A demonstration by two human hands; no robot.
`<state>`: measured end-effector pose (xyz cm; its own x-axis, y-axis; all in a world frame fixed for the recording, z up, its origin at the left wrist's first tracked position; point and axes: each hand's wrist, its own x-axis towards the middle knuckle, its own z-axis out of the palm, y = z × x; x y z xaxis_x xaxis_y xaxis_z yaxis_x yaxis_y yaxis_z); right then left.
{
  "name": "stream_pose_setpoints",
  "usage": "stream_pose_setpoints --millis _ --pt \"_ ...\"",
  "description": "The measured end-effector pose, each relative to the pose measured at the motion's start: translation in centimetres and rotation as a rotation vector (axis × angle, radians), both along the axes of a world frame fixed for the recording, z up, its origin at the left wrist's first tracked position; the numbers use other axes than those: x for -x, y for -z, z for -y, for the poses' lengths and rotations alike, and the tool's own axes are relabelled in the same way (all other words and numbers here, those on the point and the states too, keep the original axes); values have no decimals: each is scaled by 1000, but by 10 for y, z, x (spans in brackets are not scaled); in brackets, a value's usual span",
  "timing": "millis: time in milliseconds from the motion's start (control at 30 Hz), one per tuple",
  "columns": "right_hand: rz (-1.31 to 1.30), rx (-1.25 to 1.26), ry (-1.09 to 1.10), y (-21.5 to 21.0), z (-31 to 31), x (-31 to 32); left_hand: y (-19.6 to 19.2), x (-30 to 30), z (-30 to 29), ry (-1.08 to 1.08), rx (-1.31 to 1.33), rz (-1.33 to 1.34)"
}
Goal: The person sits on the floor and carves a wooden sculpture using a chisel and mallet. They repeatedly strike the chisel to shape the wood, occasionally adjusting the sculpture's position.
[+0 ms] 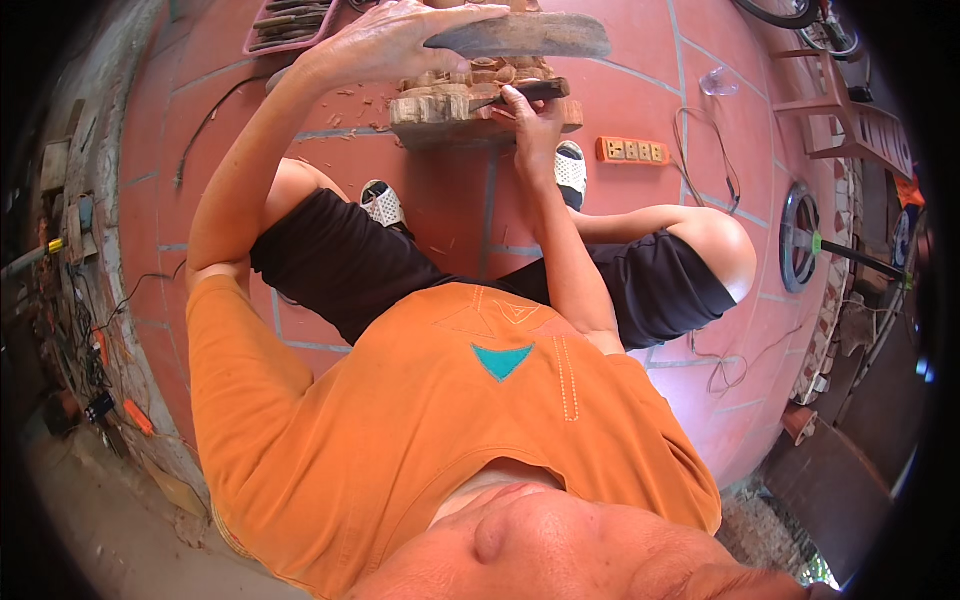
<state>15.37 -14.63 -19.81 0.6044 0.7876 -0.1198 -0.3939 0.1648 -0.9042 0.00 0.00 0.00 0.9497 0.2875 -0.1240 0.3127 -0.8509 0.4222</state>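
The person is sitting over a red tiled floor (640,110), knees spread, working on a carved wooden block (470,105) that is lying on the tiles just ahead of the feet. The left hand (385,45) is reaching forward above the block, its fingers (455,20) curling over the near end of a flat, grey wooden mallet (525,37) and holding it level over the carving. The right hand (530,120) is gripping a dark-handled chisel (530,90), fingers wrapped tightly round the handle, with the tool lying across the top of the block; whether its tip is biting into the wood cannot be told. Wood chips (350,100) are lying scattered on the tiles just left of the block. Two white perforated sandals (383,203) are showing on the feet, one on each side of the right forearm. An orange power strip (632,150) is lying on the floor to the right of the block, with thin cables (700,150) trailing beside it. A pink tray of tools (290,25) is sitting at the upper left, and a round fan (800,235) is standing at the right edge.
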Motion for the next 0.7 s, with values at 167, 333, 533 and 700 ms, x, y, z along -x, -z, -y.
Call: stream_pose_setpoints --millis 167,333,533,700 --pt "158 3 6 -3 -4 8 1 -1 0 84 -1 112" --pt "167 -5 36 -5 -3 8 0 -1 9 123 26 198" --pt "282 -12 40 -3 -4 10 -11 -2 16 127 54 181" --pt "293 10 53 -4 -7 9 -7 0 16 154 22 198"
